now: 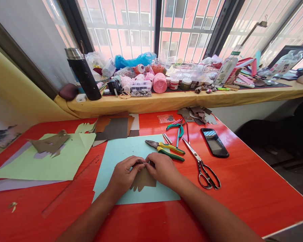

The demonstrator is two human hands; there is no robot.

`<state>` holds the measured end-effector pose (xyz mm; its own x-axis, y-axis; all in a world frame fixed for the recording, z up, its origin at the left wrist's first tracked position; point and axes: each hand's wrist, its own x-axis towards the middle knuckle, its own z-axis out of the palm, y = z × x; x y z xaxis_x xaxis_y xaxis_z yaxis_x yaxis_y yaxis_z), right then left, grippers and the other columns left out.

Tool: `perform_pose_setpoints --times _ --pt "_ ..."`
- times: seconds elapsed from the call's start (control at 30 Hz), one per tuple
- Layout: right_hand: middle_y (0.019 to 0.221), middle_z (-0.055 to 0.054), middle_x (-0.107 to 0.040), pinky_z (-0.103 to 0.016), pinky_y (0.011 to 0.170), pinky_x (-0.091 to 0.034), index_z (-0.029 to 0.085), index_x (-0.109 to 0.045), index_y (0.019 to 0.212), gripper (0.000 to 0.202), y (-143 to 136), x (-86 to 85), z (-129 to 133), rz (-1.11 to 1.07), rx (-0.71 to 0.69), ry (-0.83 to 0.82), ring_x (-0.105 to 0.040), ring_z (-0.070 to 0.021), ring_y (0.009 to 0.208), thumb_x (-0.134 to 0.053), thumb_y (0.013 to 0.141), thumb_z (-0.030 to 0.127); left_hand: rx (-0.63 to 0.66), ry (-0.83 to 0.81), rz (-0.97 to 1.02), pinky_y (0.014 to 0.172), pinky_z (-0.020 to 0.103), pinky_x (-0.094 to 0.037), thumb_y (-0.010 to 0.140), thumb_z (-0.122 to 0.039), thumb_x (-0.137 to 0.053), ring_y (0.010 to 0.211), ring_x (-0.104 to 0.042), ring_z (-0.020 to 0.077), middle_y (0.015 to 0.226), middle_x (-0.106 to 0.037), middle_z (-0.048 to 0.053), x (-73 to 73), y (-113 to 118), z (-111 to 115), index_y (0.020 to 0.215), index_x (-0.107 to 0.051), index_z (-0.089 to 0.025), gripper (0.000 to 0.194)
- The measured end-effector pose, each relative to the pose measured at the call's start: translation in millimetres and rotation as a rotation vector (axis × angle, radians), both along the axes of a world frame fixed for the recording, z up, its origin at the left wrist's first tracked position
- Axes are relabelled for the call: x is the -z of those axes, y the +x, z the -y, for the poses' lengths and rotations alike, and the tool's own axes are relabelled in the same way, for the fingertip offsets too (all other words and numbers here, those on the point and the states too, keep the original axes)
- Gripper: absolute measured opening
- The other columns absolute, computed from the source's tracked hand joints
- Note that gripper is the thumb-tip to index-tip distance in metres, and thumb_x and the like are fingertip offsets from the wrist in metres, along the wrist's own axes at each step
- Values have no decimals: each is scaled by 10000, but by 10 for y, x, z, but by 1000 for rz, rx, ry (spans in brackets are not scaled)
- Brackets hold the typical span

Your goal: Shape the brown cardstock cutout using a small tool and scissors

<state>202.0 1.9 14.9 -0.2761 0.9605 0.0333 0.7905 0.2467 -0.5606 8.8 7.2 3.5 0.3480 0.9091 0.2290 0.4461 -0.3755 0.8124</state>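
Observation:
My left hand (127, 173) and my right hand (163, 168) meet fingertip to fingertip, thumbs and forefingers pinched. Between them they grip the upper edge of a flat brown cut-out piece (146, 179), leather or card, with a scalloped, finger-like lower edge. Something tiny at the fingertips is too small to make out. Under the hands lies a light blue sheet (111, 168). Just beyond my right hand, pliers (164, 148) with yellow and green handles rest partly on that sheet. To the right are scissors (202, 166) with dark handles.
Pale green paper (45, 166) with a brown scrap (50, 143) lies left, near a clear ruler (70, 185). Teal-handled pliers (176, 127), a phone (214, 142) and a scrap pile (195, 115) are right. A black flask (84, 75) stands on the cluttered sill.

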Motion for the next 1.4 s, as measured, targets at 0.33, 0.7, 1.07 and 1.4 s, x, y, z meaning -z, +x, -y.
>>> perform_pose_setpoints --times 0.33,0.7,1.07,1.4 --pt "862 -11 -715 -266 663 -313 219 -726 926 105 -1 24 2 14 1 15 -616 -169 813 -637 959 264 7 -21 16 727 254 -536 981 -272 -548 782 -683 174 900 -741 7 -3 5 5 943 -718 -254 175" --pt "891 -19 -734 -268 673 -330 230 -746 954 120 -6 -30 4 25 10 -17 -636 -180 836 -631 961 266 -24 -9 5 711 240 -538 969 -274 -568 781 -683 170 892 -749 -4 2 -7 21 935 -731 -258 168" --pt "882 -18 -731 -268 677 -324 227 -739 944 112 0 13 5 17 -1 16 -629 -180 836 -637 960 269 -3 -34 24 715 244 -537 975 -283 -569 785 -686 169 901 -744 0 13 -9 14 950 -732 -254 167" --pt "863 -10 -721 -273 655 -310 223 -730 930 110 1 -12 10 23 -2 17 -626 -175 817 -629 958 255 3 13 -10 744 262 -555 969 -279 -569 794 -696 183 908 -757 12 0 -4 8 946 -727 -252 162"
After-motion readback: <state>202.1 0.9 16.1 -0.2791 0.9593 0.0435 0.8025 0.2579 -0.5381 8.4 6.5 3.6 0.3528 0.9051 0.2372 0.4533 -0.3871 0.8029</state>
